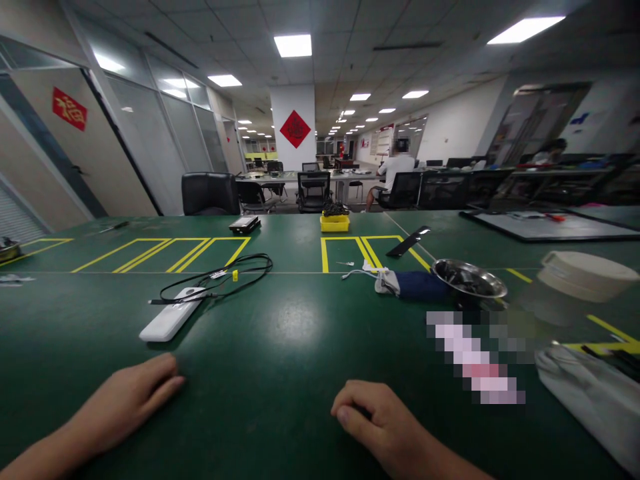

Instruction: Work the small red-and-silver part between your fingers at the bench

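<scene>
My left hand [137,390] rests on the green tabletop [260,407] at the lower left. Its fingers are curled under in a loose fist, and nothing shows in it. Just beyond it lies a white power bank [173,320], with a black cable [245,291] looped over its far end and a small yellow tag [235,275] on the cable. My right hand [375,417] lies on the table right of centre, its fingers curled in towards the thumb around a small dark gap, no object visible there. A blurred, pixelated pinkish strip [473,357] is to its right.
Further right are a metal bowl [470,279] of dark items, a dark blue pouch [423,285], a lidded container [565,293] and a pale cloth bag [585,393]. Toward the back stand a yellow bin [335,223] and a hard drive [245,225]. A person [397,170] sits beyond.
</scene>
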